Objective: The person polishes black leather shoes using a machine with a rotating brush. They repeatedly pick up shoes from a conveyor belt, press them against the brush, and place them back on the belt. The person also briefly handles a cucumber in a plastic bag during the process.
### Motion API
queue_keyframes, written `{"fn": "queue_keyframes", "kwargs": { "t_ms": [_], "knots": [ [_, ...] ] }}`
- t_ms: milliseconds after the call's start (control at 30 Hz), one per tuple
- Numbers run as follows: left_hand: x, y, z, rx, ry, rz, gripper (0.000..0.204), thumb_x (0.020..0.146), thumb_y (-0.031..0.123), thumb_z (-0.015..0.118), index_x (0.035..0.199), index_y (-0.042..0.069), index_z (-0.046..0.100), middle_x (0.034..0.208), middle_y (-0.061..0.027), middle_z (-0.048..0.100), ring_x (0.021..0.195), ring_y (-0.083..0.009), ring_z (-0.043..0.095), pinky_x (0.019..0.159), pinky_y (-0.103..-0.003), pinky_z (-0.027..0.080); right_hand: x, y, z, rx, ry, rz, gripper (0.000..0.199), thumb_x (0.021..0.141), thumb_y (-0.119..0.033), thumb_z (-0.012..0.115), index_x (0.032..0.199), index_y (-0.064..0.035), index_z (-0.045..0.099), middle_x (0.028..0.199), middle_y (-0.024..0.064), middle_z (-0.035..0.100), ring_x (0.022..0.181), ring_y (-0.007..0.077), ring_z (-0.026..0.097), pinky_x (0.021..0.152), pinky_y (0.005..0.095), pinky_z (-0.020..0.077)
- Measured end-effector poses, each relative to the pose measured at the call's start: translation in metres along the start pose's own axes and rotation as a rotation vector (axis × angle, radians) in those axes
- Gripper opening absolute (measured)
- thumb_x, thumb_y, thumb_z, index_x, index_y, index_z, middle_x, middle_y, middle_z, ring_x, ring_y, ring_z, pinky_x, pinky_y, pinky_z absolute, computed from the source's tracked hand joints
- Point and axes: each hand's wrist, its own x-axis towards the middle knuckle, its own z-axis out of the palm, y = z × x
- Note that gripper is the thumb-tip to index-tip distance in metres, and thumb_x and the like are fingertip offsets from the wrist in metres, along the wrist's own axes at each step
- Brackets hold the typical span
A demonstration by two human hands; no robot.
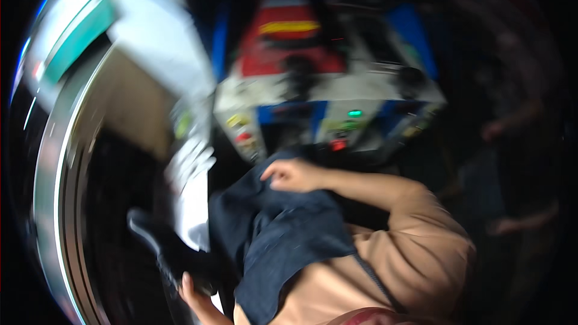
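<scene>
My left hand (191, 294) is at the lower left, its fingers against the near end of a long black shoe-like object (168, 253). That object points up and to the left, with a shiny rounded far end; blur hides its exact kind. Part of the grip is hidden behind it. My right hand (293, 175) is over the dark apron (289, 253) on my lap. Its fingers are loosely bent with a gap between them, and nothing shows in them.
Ahead stands a pale machine (361, 90) with a red housing (289, 36), coloured buttons and lit green and red displays. Blurred white items (191, 165) lie to the left, beside a curved metal-edged rail (60, 192). Another person's arm (524, 224) shows dimly at the right.
</scene>
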Motion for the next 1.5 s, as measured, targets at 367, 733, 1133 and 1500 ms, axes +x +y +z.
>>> {"fn": "queue_keyframes", "kwargs": {
  "t_ms": [367, 733, 1133, 1500],
  "knots": [
    [0.046, -0.036, 0.149, -0.044, -0.584, -0.195, 0.082, 0.074, 0.031, 0.076, 0.139, -0.006, 0.044, 0.121, -0.0177, 0.062, 0.107, -0.0290, 0.064, 0.090, -0.040, 0.055, -0.105, -0.006, -0.009, 0.012, 0.085, 0.245, 0.030, 0.097, -0.021, 0.063, 0.122, -0.0036, 0.061, 0.089, 0.0052, 0.067, 0.080, 0.0116, 0.065, 0.075, 0.0289, 0.0535],
    [0.023, -0.017, 0.090, -0.143, -0.274, -0.337, 0.041, 0.074, 0.019, 0.087, 0.103, 0.001, 0.064, 0.085, -0.0068, 0.065, 0.072, -0.0174, 0.065, 0.066, -0.034, 0.055, -0.113, 0.001, -0.001, 0.241, 0.123, 0.359, 0.032, 0.098, -0.015, 0.059, 0.128, -0.0019, 0.059, 0.099, 0.0076, 0.065, 0.079, 0.0098, 0.060, 0.072, 0.0235, 0.0497],
    [0.061, 0.052, -0.182, -0.330, 0.729, 0.153, 0.016, 0.087, 0.018, 0.072, 0.093, 0.003, 0.067, 0.076, -0.0057, 0.068, 0.063, -0.0188, 0.067, 0.055, -0.032, 0.057, -0.032, 0.004, -0.008, 0.122, 0.006, 0.378, 0.031, 0.100, -0.017, 0.058, 0.127, -0.0014, 0.058, 0.094, 0.0005, 0.060, 0.078, 0.0067, 0.055, 0.071, 0.0209, 0.0461],
    [0.106, 0.024, -0.427, 1.292, 0.945, -0.163, 0.060, 0.091, 0.050, 0.060, 0.137, 0.011, 0.057, 0.136, -0.0197, 0.058, 0.129, -0.0294, 0.054, 0.108, -0.042, 0.044, -0.022, -0.011, 0.024, 0.093, -0.027, 0.450, 0.028, 0.100, -0.013, 0.057, 0.125, -0.0010, 0.059, 0.094, 0.0011, 0.061, 0.079, 0.0059, 0.056, 0.071, 0.0204, 0.0466]
  ]
}}
